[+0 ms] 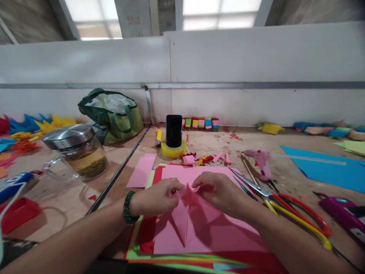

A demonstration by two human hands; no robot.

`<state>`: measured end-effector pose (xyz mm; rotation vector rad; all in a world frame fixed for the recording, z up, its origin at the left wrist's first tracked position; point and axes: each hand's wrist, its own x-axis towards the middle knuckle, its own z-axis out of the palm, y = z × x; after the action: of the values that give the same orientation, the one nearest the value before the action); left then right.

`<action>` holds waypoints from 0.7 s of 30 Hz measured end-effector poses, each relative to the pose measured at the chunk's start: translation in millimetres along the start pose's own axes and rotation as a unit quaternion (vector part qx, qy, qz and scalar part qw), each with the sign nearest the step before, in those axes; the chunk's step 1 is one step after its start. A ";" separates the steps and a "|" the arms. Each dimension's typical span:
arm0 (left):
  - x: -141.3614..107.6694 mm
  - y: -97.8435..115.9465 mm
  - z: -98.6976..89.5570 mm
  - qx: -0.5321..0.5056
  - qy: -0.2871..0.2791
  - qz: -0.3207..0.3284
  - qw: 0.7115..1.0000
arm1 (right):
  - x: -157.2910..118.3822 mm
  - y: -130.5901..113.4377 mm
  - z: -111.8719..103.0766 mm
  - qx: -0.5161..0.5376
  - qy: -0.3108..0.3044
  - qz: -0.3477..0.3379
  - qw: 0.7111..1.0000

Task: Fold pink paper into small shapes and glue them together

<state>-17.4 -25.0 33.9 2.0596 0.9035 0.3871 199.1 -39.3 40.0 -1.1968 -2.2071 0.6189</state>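
While both forearms reach across the near side of the desk (76, 205), the two hands work close together over a folded pink paper (186, 201). The left hand (159, 195), with a green bead bracelet (130, 207) at its wrist, has its thumb and fingers curled in and pinched on the upper left part of the paper. The right hand (218, 190) mirrors it, thumb and forefinger nearly closed on the upper right part, so that only a narrow gap parts the fingertips. Between them the paper rises in a peak, a point aimed toward the person. It is over a flat pink sheet (228, 238) topping a coloured stack. Scissors (265, 192) with red and yellow handles lie just beside the right forearm, near a pink glue gun (262, 161).
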 end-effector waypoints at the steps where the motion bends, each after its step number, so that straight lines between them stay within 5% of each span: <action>1: 0.2 0.3 0.5 -0.009 0.008 -0.003 1.000 | 0.1 -0.6 0.1 0.000 0.000 -0.005 1.000; 11: 12.0 -7.9 -6.3 -0.259 0.029 -0.078 0.962 | 3.2 6.9 -2.8 0.022 0.062 -0.056 0.996; 21: 10.5 -6.3 -6.4 -0.264 0.050 -0.094 0.959 | 5.1 8.7 -1.7 0.009 0.070 -0.039 0.997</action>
<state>-16.6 -11.3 32.3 1.4639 0.9270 0.5636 203.2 -30.3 37.0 -1.1040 -2.1154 0.5060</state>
